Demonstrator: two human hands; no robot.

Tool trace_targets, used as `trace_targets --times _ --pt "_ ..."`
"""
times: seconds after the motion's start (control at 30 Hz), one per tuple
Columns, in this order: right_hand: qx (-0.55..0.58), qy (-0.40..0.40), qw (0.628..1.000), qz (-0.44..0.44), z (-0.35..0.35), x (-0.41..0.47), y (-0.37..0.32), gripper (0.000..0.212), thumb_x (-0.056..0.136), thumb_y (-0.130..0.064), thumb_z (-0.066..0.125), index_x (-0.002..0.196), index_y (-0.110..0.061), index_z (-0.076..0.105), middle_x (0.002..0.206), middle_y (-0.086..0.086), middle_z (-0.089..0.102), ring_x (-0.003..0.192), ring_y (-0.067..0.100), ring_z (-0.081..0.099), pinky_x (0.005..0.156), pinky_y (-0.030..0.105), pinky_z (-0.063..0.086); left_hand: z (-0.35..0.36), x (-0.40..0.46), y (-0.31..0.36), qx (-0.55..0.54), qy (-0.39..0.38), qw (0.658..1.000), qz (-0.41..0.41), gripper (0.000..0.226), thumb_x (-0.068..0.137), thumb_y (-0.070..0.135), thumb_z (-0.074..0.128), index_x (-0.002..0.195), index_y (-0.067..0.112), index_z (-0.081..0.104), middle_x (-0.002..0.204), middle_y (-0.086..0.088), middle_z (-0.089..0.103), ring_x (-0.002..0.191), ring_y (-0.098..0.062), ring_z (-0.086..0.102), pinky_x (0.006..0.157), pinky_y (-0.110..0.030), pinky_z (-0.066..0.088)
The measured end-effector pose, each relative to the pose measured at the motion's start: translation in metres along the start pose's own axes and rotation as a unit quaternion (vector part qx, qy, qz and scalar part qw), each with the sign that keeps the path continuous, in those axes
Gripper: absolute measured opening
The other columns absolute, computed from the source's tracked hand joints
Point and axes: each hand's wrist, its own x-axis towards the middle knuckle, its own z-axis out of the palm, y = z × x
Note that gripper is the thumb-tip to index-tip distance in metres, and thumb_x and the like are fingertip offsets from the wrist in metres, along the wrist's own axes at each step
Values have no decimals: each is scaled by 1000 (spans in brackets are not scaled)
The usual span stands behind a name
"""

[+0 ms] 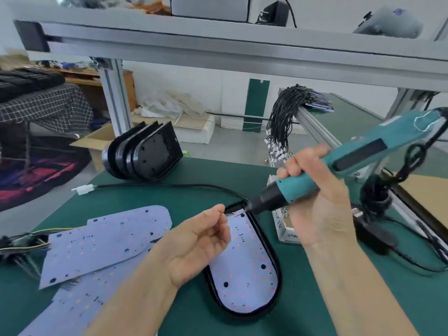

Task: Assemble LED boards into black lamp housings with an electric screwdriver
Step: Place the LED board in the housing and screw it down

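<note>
Gripping the electric screwdriver point(315, 175), right hand point(317, 202) tips it onto housing point(271, 248) rim; left hand point(194, 243) pinches something tiny.

I note a matt green mat point(198, 175) over the worktop, glossy black plastic on the lamp housing point(271, 253) and the stacked housings point(145, 154), a smooth pale LED board point(244, 263), teal plastic on the electric screwdriver point(339, 163), and brushed aluminium framing point(218, 49).

R hand point(317, 190) fisted, L hand point(196, 241) fingertips pinched
</note>
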Motion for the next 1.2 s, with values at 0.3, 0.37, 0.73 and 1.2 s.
trace_targets --times 0.3,0.37,0.73,1.2 --pt "-6 2 1000 -22 23 -2 28 26 85 -9 59 70 -22 41 59 -9 43 52 9 44 59 22 45 -11 -18 -5 -108 -11 994 -20 9 65 7 68 66 2 75 73 -7 69 56 -16 63 52 -21 55" --pt "-7 4 1000 -28 23 -1 28 27 85 -7 58 70 -21 40 59 -9 42 52 9 44 59 22 45 -12 -19 -8 -100 -17 995 -24 8 64 7 68 67 3 75 73 -6 69 56 -16 63 52 -22 55" --pt "-22 -5 1000 -8 23 -5 25 25 81 -8 58 72 -20 38 57 -9 42 50 9 41 56 21 43 -13 -16 -11 -36 5 999 25 12 60 7 69 69 6 78 73 -8 70 57 -13 63 52 -21 55" --pt "-21 -7 1000 -9 22 -3 22 24 81 -6 58 72 -20 40 57 -9 44 49 9 42 56 21 43 -14 -16 -13 10 -7 998 58 12 60 7 69 68 7 78 71 -7 70 55 -11 62 53 -19 55"
